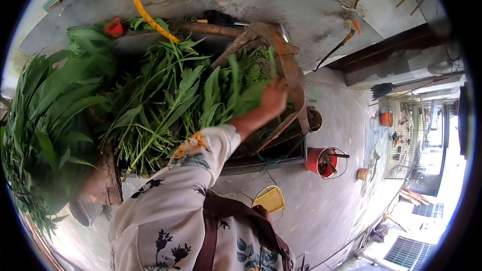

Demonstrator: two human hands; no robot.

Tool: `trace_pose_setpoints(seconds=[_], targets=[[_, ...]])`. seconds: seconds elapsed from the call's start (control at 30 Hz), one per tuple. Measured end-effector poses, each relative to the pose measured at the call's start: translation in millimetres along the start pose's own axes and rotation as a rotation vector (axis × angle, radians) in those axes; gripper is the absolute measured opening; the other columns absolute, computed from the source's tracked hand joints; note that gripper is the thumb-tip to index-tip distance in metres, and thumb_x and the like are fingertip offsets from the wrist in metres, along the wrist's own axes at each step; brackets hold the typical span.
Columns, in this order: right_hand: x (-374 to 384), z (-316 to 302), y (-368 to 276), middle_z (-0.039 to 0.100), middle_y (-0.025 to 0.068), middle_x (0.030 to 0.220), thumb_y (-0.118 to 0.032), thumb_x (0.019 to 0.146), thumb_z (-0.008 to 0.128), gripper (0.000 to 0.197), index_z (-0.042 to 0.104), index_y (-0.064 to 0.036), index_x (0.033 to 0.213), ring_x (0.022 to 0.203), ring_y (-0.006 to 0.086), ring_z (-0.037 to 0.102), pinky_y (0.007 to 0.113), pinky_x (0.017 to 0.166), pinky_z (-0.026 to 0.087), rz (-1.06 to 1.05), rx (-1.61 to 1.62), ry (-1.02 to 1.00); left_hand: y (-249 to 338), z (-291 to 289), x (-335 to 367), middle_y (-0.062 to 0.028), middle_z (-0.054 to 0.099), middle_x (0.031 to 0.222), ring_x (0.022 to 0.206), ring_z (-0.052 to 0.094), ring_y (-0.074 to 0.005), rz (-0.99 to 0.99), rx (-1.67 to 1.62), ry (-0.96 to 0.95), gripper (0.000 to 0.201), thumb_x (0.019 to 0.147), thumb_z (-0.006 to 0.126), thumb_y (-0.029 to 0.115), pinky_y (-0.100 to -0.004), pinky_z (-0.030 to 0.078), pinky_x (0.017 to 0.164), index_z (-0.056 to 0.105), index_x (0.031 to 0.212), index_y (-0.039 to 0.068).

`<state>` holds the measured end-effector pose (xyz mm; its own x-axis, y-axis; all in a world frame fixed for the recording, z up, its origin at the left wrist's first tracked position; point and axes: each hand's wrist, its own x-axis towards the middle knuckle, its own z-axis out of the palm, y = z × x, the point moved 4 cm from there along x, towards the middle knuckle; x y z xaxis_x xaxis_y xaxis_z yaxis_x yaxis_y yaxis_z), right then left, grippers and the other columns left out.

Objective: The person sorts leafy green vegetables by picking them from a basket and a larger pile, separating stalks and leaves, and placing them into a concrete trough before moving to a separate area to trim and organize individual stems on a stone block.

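My left hand (pixel 274 99) reaches out to the upper right over a heap of long-leaved green stalks (pixel 175 90). Motion blurs it, so whether its fingers close on leaves does not show. Blurred green leaves lie against it, beside a worn, curved wooden frame (pixel 288 65). The heaped stalks lie in a dark trough (pixel 246 164), their cut ends toward me. At the far left stands a large bunch of leafy greens (pixel 55 95), partly smeared by motion. My right hand is not in view.
A yellow hose (pixel 143 7) hangs over the heap. A red bucket (pixel 321 163) with tool handles stands right of the trough, and a small yellow woven stool (pixel 269 199) near my body. A rough log (pixel 105 180) is at lower left; wire mesh (pixel 401 138) stands far right.
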<state>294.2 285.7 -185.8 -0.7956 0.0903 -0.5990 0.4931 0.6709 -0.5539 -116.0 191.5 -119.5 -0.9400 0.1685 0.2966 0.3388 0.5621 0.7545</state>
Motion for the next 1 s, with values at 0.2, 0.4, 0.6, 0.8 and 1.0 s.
trace_pose_setpoints(seconds=[0.2, 0.4, 0.6, 0.8, 1.0], targets=[[19, -8, -23, 0.052, 0.0194, 0.066, -0.024, 0.079, 0.047, 0.021, 0.053, -0.0043, 0.074, 0.063, 0.0368, 0.053, 0.040, 0.050, 0.040, -0.011, -0.148, 0.035, 16, -13, -20, -0.0212, 0.048, 0.101, 0.094, 0.046, -0.0343, 0.049, -0.167, 0.115, 0.026, 0.066, 0.051, 0.002, -0.0386, 0.039, 0.080, 0.054, 0.092, -0.001], [24, -3, -22, 0.053, 0.0191, 0.066, -0.024, 0.080, 0.047, 0.019, 0.053, -0.0054, 0.078, 0.064, 0.0363, 0.054, 0.041, 0.051, 0.041, -0.047, -0.215, -0.001, -33, -133, 5, -0.0186, 0.056, 0.091, 0.065, 0.056, -0.0212, -0.562, -0.414, -0.033, 0.042, 0.079, 0.051, 0.017, -0.0354, 0.044, 0.072, 0.041, 0.115, -0.003], [20, 19, 4, 0.055, 0.0185, 0.079, -0.023, 0.082, 0.040, 0.021, 0.051, -0.0046, 0.081, 0.070, 0.0359, 0.054, 0.042, 0.056, 0.043, -0.132, -0.339, -0.092, -120, -176, 10, -0.0118, 0.055, 0.077, 0.058, 0.051, -0.0179, -0.585, -0.371, -0.235, 0.022, 0.075, 0.050, 0.008, -0.0335, 0.044, 0.051, 0.051, 0.091, -0.006], [29, 32, 8, 0.055, 0.0190, 0.078, -0.024, 0.082, 0.040, 0.023, 0.051, -0.0040, 0.084, 0.073, 0.0373, 0.054, 0.043, 0.059, 0.043, -0.251, -0.349, -0.100, -143, -88, -48, -0.0206, 0.058, 0.081, 0.073, 0.057, -0.0325, -0.534, 0.238, -0.547, 0.021, 0.071, 0.046, 0.015, -0.0413, 0.044, 0.063, 0.059, 0.076, -0.001], [18, 12, -25, 0.055, 0.0178, 0.077, -0.024, 0.082, 0.043, 0.022, 0.051, -0.0041, 0.084, 0.070, 0.0373, 0.054, 0.043, 0.056, 0.043, -0.058, -0.247, -0.106, -72, -3, -113, -0.0208, 0.055, 0.072, 0.067, 0.053, -0.0373, -0.291, 0.064, -0.433, 0.022, 0.064, 0.056, 0.016, -0.0461, 0.041, 0.059, 0.057, 0.078, -0.001]])
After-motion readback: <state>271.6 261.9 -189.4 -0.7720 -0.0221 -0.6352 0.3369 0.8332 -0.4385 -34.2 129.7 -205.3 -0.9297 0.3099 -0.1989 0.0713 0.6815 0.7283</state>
